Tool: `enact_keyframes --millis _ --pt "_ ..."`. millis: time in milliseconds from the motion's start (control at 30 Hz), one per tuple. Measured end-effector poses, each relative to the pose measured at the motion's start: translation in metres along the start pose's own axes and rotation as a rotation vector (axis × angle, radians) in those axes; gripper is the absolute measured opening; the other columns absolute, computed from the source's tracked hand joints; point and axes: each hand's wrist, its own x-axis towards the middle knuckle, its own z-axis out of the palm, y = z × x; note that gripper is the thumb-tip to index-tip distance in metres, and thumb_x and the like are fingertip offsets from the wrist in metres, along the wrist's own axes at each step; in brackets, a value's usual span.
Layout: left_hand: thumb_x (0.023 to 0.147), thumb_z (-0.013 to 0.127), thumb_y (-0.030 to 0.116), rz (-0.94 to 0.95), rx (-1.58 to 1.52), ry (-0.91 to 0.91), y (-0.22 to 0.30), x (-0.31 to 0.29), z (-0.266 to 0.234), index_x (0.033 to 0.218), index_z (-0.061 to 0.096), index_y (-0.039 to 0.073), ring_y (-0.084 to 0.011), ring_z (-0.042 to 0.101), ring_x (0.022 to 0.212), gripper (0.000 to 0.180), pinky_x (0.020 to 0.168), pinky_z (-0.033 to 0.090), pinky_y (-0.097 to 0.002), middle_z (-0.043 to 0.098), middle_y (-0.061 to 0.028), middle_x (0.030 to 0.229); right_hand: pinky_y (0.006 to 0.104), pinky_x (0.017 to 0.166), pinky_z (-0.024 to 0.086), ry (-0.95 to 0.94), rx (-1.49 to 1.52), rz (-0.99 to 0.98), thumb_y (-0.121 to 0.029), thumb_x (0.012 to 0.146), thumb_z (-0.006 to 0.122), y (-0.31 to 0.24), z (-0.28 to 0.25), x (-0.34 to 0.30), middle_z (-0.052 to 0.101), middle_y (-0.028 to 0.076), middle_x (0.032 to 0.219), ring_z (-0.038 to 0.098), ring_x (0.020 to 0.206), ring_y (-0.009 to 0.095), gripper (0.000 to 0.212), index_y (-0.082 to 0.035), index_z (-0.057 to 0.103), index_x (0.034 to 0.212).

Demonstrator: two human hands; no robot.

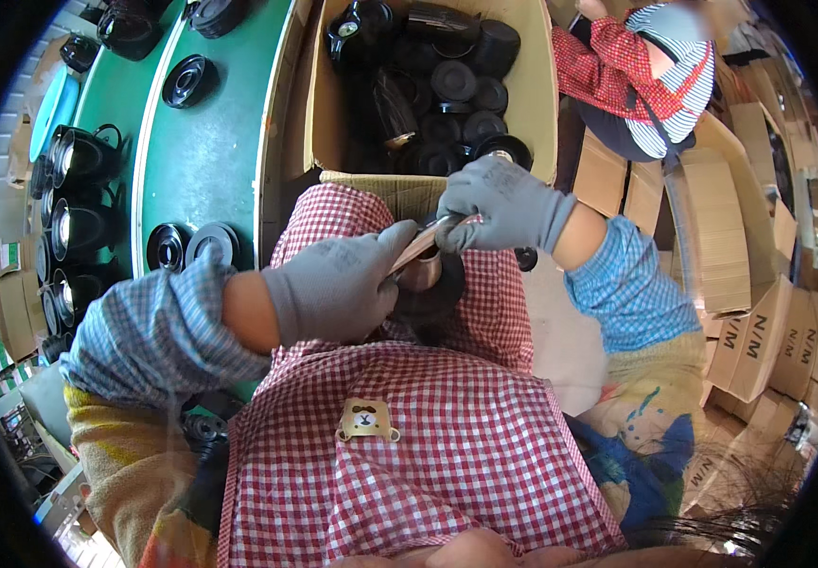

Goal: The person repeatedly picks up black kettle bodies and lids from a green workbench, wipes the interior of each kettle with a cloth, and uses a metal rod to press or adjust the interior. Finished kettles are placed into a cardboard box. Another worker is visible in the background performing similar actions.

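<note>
On our left we see the long green desk (205, 142) running from near to far. Over our lap spreads a red-and-white checked apron (409, 483), and beyond our knees stands an open cardboard carton (534, 95) filled with dark parts (453, 81). At far right we see a co-worker (622, 57) in red checks and stripes, with more cartons (712, 227) nearer on that side. Black jugs (82, 156) line the desk's left side, and round black lids (190, 81) lie to the right of them. In the middle, our gloved left hand (333, 286) and right hand (503, 204) come together above the lap. Under them sits a dark rounded vessel (432, 301) with a shiny metal part (420, 274); we cannot tell whether the left fingers touch it. A thin brownish strip (418, 251) slants between the hands, above the metal part: the left grip is clamped on its near-left end, the right grip pinches its far-right end. Smallest is a bear-face patch (368, 418) on the apron.
</note>
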Motion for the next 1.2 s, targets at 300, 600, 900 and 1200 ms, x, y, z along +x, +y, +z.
enact_keyframes --millis 300,600,900,1200 --pt "0.094 0.059 0.005 0.292 -0.059 0.424 -0.020 -0.015 -0.016 0.143 0.049 -0.001 -0.0237 0.069 0.095 0.051 0.084 0.055 -0.0359 0.068 -0.0206 0.109 0.0460 0.107 0.045 0.787 -0.001 -0.067 -0.050 0.088 0.072 -0.010 -0.003 -0.012 0.062 0.017 0.135 0.057 0.126 0.036 0.064 -0.008 0.062 0.136" --pt "0.095 0.058 0.015 -0.354 0.035 1.030 -0.251 -0.047 -0.021 0.141 0.053 0.004 -0.0470 0.068 0.101 0.047 0.087 0.053 -0.0499 0.068 -0.0302 0.111 0.0483 0.121 0.029 0.509 0.278 0.155 -0.081 0.074 0.067 -0.059 0.089 -0.063 0.037 0.026 0.157 0.036 0.146 0.042 0.112 -0.006 0.042 0.153" --pt "0.091 0.061 0.025 -0.750 0.170 1.051 -0.306 -0.046 -0.010 0.139 0.053 0.009 -0.0474 0.061 0.112 0.052 0.097 0.048 -0.0525 0.061 -0.0291 0.128 0.0474 0.122 0.027 0.569 0.503 0.152 -0.075 0.069 0.075 -0.071 0.125 -0.040 0.038 0.023 0.158 0.034 0.149 0.039 0.108 -0.007 0.049 0.149" --pt "0.109 0.047 0.022 0.515 -0.967 0.591 -0.114 -0.001 0.112 0.142 0.051 -0.002 -0.0224 0.054 0.128 0.040 0.110 0.043 -0.0353 0.058 -0.0151 0.135 0.0462 0.112 0.042 0.694 0.204 0.213 -0.073 0.077 0.071 -0.122 0.107 -0.006 0.054 0.027 0.143 0.053 0.132 0.041 0.095 -0.002 0.057 0.139"
